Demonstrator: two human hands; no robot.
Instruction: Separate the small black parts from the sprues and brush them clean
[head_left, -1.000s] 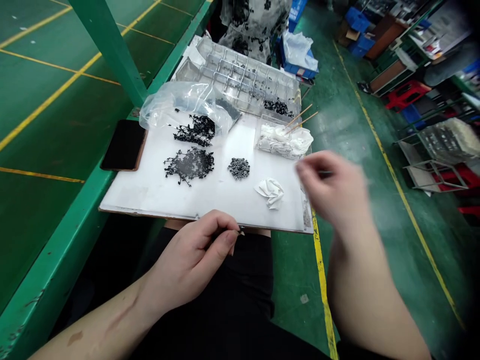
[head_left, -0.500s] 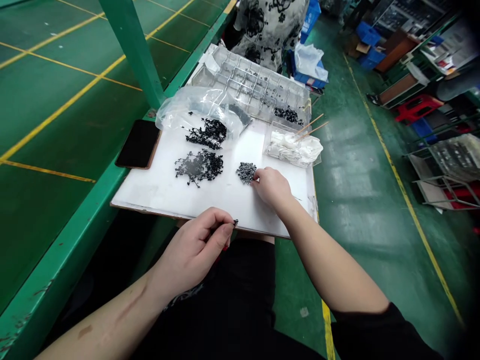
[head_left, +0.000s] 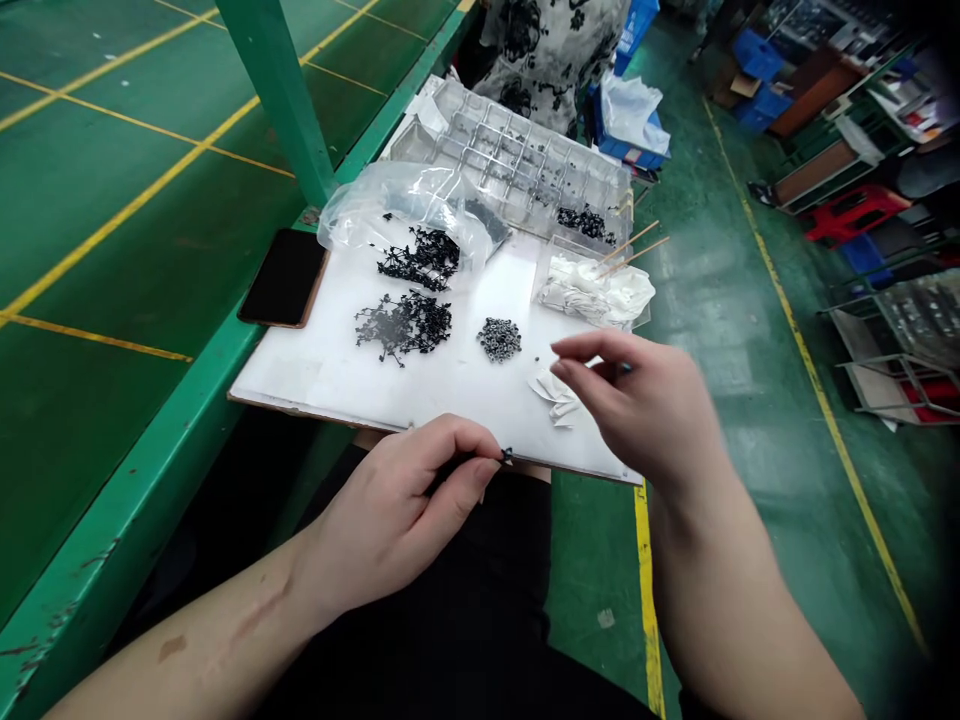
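The right hand (head_left: pixel 637 400) had just left the grey pile (head_left: pixel 499 340), where its fingertips were touching half a second earlier; now it hung to the right of it, over the right part of the tabletop (head_left: pixel 300 370), just above the white scrap (head_left: pixel 556 400), which its arm had hidden and which showed again in part. Its grip was slightly open, thumb and forefinger tips apart with nothing visible between them; whether anything was tucked further back could not be told. A dark bit (head_left: pixel 537 358), not seen in the earlier pictures, now showed just beside those tips, between them and the grey pile; whether it lay on the tabletop or hung in the air was unclear.

The left hand (head_left: pixel 420 490) had hardly changed; its grip was closed, thumb against forefinger, on a tiny black piece (head_left: pixel 508 455) that stuck out past the fingertips at the front edge of the tabletop. In my judgement the left was the steady holder and the right the moving hand, now done with its touch on the pile; the black cluster (head_left: pixel 405 325), left of the pile, lay as before, well apart from the right hand.
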